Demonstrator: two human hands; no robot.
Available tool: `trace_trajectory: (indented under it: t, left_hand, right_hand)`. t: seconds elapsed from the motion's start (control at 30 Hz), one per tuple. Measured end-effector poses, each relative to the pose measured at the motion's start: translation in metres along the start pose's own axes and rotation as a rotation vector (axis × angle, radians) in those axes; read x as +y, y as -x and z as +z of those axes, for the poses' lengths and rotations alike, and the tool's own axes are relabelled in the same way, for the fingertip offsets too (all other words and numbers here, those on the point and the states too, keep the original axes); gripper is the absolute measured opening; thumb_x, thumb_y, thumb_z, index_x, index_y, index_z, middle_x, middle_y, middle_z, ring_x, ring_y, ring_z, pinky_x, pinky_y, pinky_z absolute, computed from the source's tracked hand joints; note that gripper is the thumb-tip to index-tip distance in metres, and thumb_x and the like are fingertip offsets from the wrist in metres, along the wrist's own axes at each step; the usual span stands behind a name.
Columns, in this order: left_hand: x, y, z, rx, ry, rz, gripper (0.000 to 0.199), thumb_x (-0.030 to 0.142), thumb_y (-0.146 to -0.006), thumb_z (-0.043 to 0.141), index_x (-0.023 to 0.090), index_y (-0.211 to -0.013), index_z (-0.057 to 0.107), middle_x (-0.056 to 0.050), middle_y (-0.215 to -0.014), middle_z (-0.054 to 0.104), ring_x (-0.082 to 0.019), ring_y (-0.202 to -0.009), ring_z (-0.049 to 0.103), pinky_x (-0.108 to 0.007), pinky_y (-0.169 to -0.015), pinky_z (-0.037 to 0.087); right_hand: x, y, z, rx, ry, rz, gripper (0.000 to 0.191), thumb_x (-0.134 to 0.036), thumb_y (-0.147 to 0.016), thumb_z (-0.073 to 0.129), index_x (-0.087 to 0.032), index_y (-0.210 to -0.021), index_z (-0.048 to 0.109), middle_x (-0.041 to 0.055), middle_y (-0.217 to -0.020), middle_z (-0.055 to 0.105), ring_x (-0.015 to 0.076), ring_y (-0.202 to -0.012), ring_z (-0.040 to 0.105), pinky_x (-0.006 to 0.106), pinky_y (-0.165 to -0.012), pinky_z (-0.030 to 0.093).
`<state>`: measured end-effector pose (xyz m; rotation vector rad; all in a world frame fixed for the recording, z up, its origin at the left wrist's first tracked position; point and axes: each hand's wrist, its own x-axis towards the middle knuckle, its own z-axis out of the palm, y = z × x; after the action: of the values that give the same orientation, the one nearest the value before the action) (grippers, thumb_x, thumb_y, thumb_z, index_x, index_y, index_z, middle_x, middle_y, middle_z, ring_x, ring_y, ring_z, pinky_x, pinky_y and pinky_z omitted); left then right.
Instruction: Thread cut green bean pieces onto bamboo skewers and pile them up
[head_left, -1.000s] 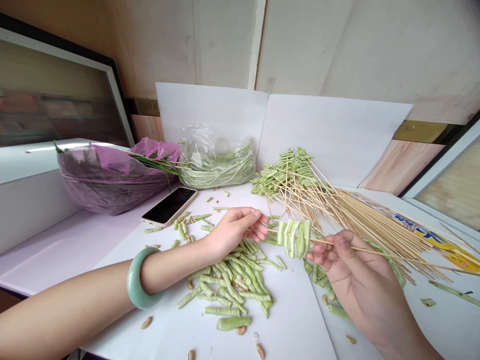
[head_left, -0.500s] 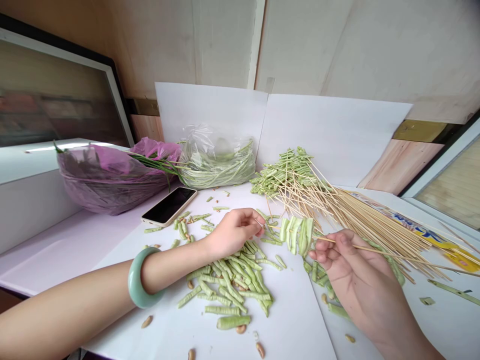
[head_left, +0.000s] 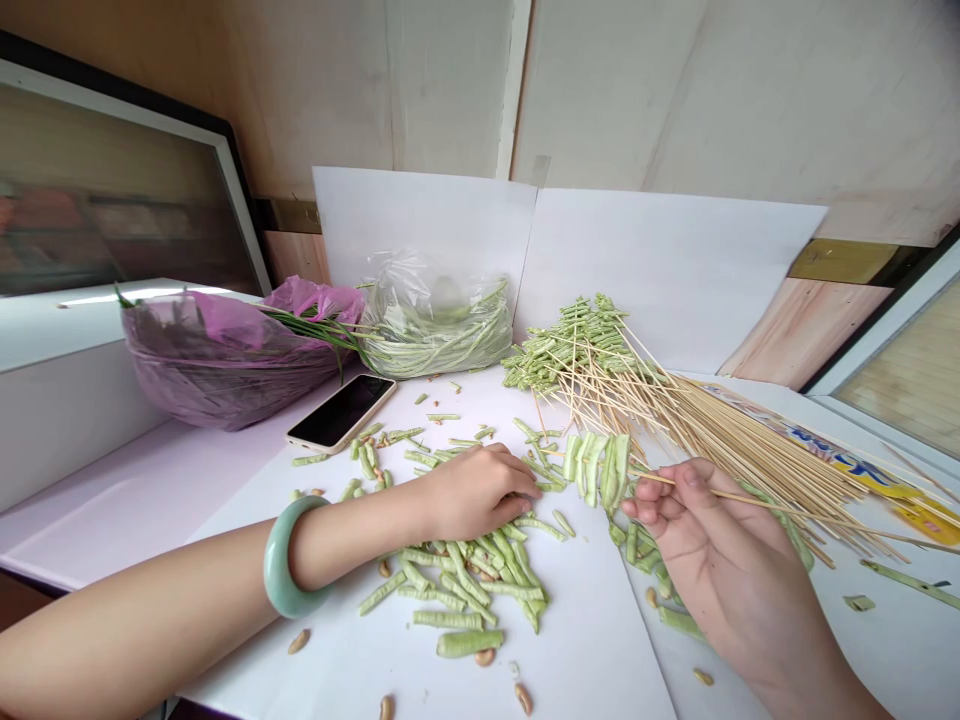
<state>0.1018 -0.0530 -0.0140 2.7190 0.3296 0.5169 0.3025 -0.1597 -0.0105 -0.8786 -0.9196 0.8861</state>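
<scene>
And here we are at the white paper on the surface, with everything set around the pile of cut green beans! The right hand sits just to the right of that pile, its thumb and fingers pinched narrow on a bamboo skewer, which runs out sideways and slightly tilted over the pile's right edge. Threaded on the skewer's far end are several long bean pieces, standing side by side in a tight green row. The left hand is down on the pile's upper edge, palm toward the paper, fingers curled in and touching the beans; whether it has a piece tucked inside, we can't tell from here. A green bangle circles the left wrist, just left of the pile. Behind the pile, a big bundle of loaded skewers fans out to the right, its bare sticks spreading past the right hand. Also behind the pile sits a clear plastic bag of whole beans, with a purple bag further left and a phone lying face up beyond the pile's left side. Brown seeds dot the paper just below the pile!
</scene>
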Motion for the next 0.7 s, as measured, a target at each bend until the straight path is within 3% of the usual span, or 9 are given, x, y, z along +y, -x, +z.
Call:
trace_trajectory:
  t: [0.2, 0.3, 0.37, 0.5, 0.7]
  left_hand:
    - [-0.003, 0.0, 0.002, 0.255, 0.246, -0.255, 0.018, 0.01, -0.081, 0.055, 0.019, -0.082, 0.07, -0.006, -0.085, 0.072, -0.018, -0.077, 0.065, -0.026, -0.074, 0.047]
    - [-0.004, -0.002, 0.004, 0.401, 0.509, -0.407, 0.013, 0.012, -0.078, 0.06, 0.017, -0.089, 0.066, -0.003, -0.078, 0.067, -0.016, -0.071, 0.06, -0.025, -0.068, 0.046]
    - [-0.003, -0.004, 0.006, 0.473, 0.689, -0.472, 0.021, 0.014, -0.075, 0.064, 0.015, -0.096, 0.063, 0.0, -0.072, 0.062, -0.014, -0.067, 0.057, -0.025, -0.065, 0.045]
    - [0.0, -0.006, 0.008, 0.518, 0.942, -0.516, 0.03, 0.018, -0.069, 0.072, 0.012, -0.097, 0.064, 0.001, -0.069, 0.059, -0.011, -0.061, 0.053, -0.024, -0.061, 0.041]
    - [0.007, -0.006, 0.007, 0.511, 1.02, -0.516, 0.027, 0.021, -0.065, 0.078, 0.011, -0.088, 0.07, -0.003, -0.074, 0.064, -0.012, -0.065, 0.054, -0.024, -0.063, 0.041]
  right_hand:
    - [0.001, -0.001, -0.001, 0.002, 0.076, -0.066, 0.015, -0.038, -0.077, 0.076, -0.026, -0.07, 0.068, 0.0067, -0.064, 0.063, 0.0205, -0.062, 0.061, 0.03, -0.055, 0.059]
    - [0.001, 0.0, 0.0, -0.013, 0.146, -0.129, 0.015, -0.038, -0.08, 0.073, -0.026, -0.071, 0.068, 0.0059, -0.065, 0.064, 0.0213, -0.062, 0.062, 0.032, -0.055, 0.059]
    - [0.0, 0.004, 0.001, -0.027, 0.23, -0.188, 0.015, -0.038, -0.083, 0.07, -0.026, -0.073, 0.067, 0.0054, -0.067, 0.065, 0.0221, -0.063, 0.064, 0.033, -0.055, 0.059]
    - [0.0, 0.017, 0.006, -0.003, 0.428, -0.294, 0.015, -0.038, -0.087, 0.066, -0.025, -0.08, 0.066, 0.0048, -0.075, 0.067, 0.0229, -0.069, 0.066, 0.035, -0.062, 0.058]
    - [0.001, 0.024, 0.01, 0.03, 0.556, -0.455, 0.014, -0.031, -0.09, 0.063, -0.025, -0.078, 0.065, 0.0032, -0.074, 0.066, 0.0217, -0.072, 0.064, 0.034, -0.069, 0.056]
